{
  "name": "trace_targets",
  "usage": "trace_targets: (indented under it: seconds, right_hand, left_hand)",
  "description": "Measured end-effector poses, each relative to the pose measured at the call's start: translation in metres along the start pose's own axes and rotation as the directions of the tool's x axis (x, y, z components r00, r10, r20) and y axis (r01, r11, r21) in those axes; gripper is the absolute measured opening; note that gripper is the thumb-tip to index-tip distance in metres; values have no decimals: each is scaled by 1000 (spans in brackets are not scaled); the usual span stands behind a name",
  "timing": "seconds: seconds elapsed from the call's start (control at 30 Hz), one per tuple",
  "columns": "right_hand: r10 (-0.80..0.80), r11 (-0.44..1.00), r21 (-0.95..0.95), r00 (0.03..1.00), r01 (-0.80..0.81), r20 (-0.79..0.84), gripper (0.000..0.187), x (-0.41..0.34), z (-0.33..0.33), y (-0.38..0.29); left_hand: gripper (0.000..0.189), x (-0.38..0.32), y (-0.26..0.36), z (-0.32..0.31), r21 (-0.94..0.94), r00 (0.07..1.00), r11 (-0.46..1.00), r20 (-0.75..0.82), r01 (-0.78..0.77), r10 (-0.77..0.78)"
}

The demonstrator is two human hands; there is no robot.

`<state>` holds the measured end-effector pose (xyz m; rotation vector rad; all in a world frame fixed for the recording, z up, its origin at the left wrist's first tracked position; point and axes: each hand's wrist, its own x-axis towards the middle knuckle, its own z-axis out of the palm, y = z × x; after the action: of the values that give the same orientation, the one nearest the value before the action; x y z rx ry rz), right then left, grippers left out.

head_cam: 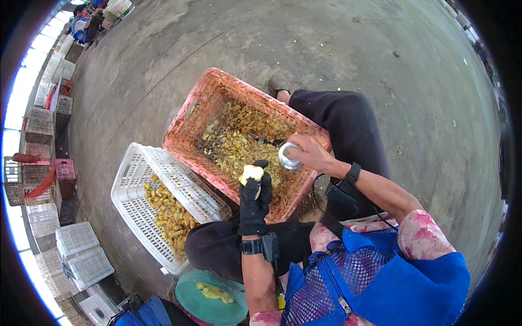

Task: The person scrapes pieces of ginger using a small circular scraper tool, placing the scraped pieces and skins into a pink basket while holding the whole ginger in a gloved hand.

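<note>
In its black glove, my left hand point(255, 203) grips a pale, peeled piece of ginger point(251, 174) above the near side of a pink plastic crate point(191, 108). My bare right hand point(312, 153) is closed around a round, shiny metal object, cup- or lid-like point(290, 163), a little apart from the ginger. Below both hands, peelings and scraps point(240, 148) cover the crate's bottom. Among them lies a thin dark object point(263, 139), too unclear to name.
Left of the crate, a tilted white plastic basket point(126, 203) holds unpeeled ginger point(171, 220). A green basin point(210, 309) with peeled pieces point(214, 292) stands by my left knee. Stacked crates point(83, 254) line the left side. Another person point(83, 26) sits far off at upper left.
</note>
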<state>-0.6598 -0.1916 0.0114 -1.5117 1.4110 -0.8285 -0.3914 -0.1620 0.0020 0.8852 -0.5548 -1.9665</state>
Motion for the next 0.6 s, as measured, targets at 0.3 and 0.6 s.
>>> trace_targets:
  seconds: [0.3,0.6]
  right_hand:
    - [-66,975,216,996,53,54,30,22,6,-39]
    - [-236,971,56,968,232,91,24,28,28,-14]
  left_hand:
    - [60,0,-19,4,-226,981,974,-187,0,-43]
    - [61,-1,-6,10,32,975,989,-173,145,-138]
